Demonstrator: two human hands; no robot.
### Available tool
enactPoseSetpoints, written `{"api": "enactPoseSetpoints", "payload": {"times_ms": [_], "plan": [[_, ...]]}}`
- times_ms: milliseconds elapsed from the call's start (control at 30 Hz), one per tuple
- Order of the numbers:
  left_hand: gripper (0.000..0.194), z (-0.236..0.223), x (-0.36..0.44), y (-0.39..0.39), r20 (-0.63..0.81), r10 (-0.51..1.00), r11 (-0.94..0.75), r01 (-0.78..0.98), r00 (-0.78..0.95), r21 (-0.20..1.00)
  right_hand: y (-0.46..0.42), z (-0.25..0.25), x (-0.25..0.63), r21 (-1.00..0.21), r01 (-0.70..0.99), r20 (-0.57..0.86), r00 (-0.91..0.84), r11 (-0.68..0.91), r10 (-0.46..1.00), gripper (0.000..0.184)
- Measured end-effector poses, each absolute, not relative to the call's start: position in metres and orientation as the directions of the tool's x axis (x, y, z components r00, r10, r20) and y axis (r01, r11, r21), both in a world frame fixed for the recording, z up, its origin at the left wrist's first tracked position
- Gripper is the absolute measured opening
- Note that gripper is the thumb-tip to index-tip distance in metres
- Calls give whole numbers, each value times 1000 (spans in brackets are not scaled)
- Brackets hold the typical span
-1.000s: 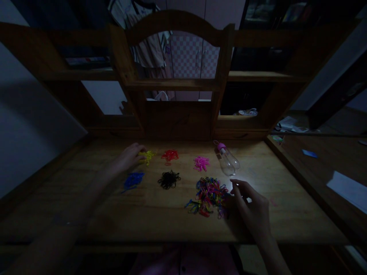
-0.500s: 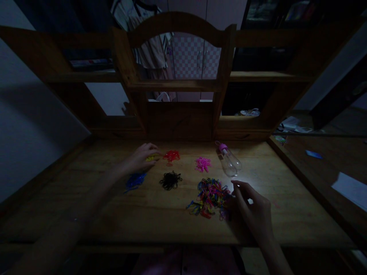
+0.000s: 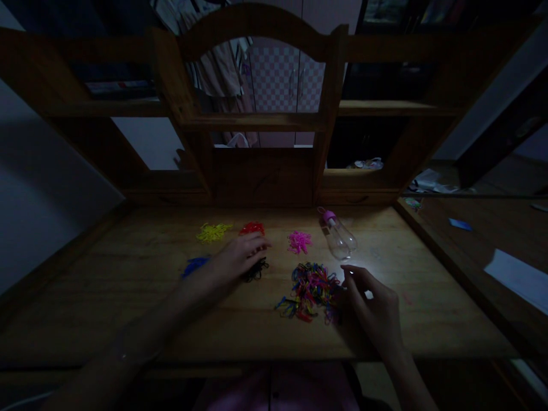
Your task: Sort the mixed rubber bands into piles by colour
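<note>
My left hand [image 3: 242,254], fingers loosely stretched, passes over the black rubber bands [image 3: 257,270] and partly covers them, just in front of the red rubber bands [image 3: 252,228]; I see nothing held in it. Beside the mixed pile of coloured rubber bands [image 3: 314,288], my right hand [image 3: 377,302] rests at the pile's right edge. Its thumb and forefinger come together in a pinch, and anything between them is too small to make out. Yellow rubber bands [image 3: 213,232] lie at the back left, blue ones [image 3: 194,266] behind my left forearm. Pink rubber bands [image 3: 299,242] form a small heap behind the mixed pile.
A clear bulb-shaped bottle [image 3: 341,240] with a pink cap lies behind my right hand. The wooden desk [image 3: 141,251] has a shelf unit [image 3: 261,171] along its back. On the lower surface to the right are white paper [image 3: 520,279] and a blue card [image 3: 460,224].
My left hand has moved right, from the yellow rubber bands to above the black ones, uncovering the yellow heap. My right hand stays beside the mixed pile. The view has shifted slightly.
</note>
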State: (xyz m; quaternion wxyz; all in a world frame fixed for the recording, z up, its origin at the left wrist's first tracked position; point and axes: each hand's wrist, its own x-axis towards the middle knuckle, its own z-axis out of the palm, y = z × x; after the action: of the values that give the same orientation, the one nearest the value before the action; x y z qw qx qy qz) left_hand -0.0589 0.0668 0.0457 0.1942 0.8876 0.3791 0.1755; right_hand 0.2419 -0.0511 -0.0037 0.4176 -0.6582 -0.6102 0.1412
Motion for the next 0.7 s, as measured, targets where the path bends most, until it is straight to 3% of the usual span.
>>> {"api": "enactPoseSetpoints", "payload": {"times_ms": [167, 367, 567, 700], "plan": [[17, 47, -5, -15, 81, 610, -647, 437, 788, 625, -51, -3, 241, -703, 705, 334, 205, 98, 920, 20], [3, 19, 13, -30, 22, 681, -578, 519, 732, 629, -52, -4, 242, -703, 703, 349, 203, 112, 915, 20], [12, 19, 11, -28, 42, 652, -612, 493, 757, 619, -52, -1, 240, -705, 699, 353, 202, 118, 914, 20], [14, 27, 13, -27, 95, 682, -537, 408, 725, 738, -53, -1, 240, -712, 692, 348, 202, 118, 916, 22]]}}
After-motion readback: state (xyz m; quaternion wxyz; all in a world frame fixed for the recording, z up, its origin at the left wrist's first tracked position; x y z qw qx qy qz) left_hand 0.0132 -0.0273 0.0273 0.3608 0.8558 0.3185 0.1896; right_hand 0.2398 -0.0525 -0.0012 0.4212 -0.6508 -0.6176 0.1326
